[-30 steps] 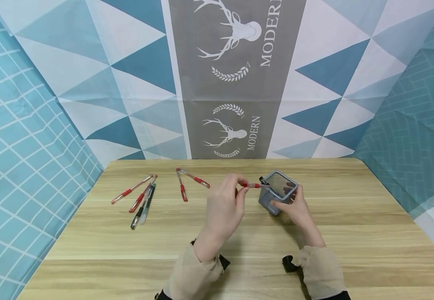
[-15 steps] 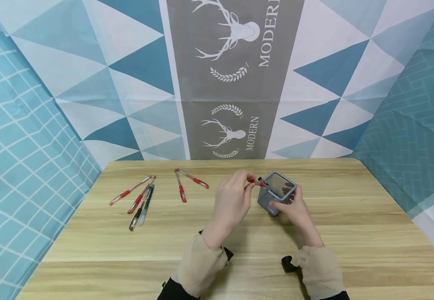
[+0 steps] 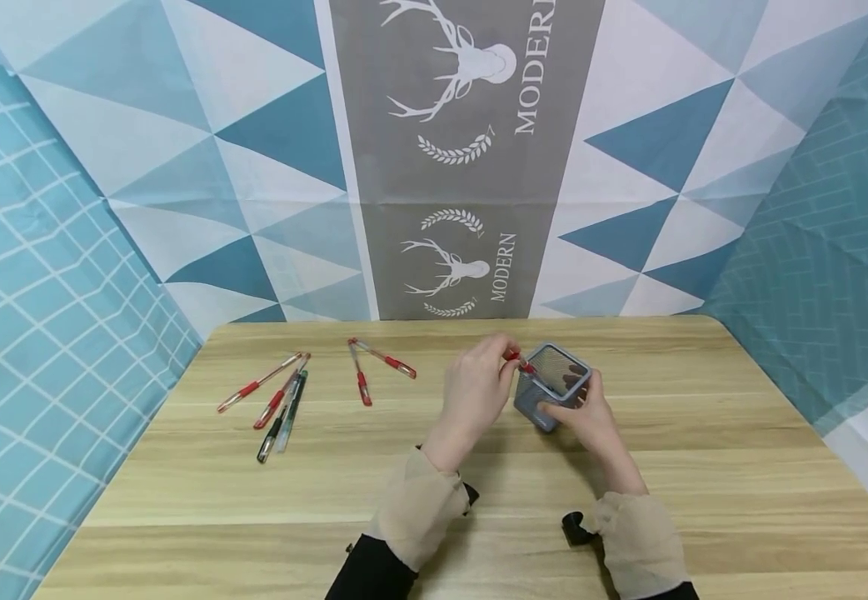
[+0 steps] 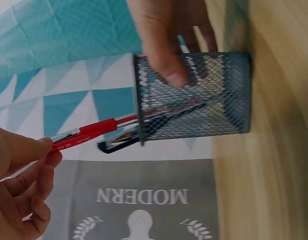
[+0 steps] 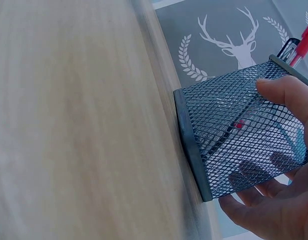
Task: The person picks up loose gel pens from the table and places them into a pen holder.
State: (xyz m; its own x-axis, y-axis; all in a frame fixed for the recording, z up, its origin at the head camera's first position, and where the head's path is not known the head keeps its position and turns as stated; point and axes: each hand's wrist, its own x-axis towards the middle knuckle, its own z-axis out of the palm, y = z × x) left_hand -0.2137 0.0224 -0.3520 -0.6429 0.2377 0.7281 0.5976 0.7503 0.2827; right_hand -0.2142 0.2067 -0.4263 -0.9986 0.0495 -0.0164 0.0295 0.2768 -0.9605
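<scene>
With thumb and fingertips my left hand [image 3: 475, 387] pinches the capped end of a red gel pen [image 4: 98, 129]. The pen's other end is inside a dark metal mesh pen holder [image 4: 198, 122]. My right hand [image 3: 591, 421] grips this holder around its side, thumb on the near face, fingers behind the mesh. The holder's mouth leans toward me in the head view; its base is at or close to the table. A black-capped pen [image 4: 118, 142] also stands in it, its cap sticking out past the rim, below the red pen in the left wrist view.
On the left of the wooden table [image 3: 202, 492] lie two red pens [image 3: 257, 383], a black pen [image 3: 270, 438] and a dark green-capped pen [image 3: 293, 412], close together. Two more red pens [image 3: 361, 387] touch at one end farther back. A patterned cloth backdrop [image 3: 449, 183] rises behind.
My left hand has moved right, toward the holder, and the red pen has gone from about level at the rim to tilted down and farther in. My right hand keeps holding the pen holder.
</scene>
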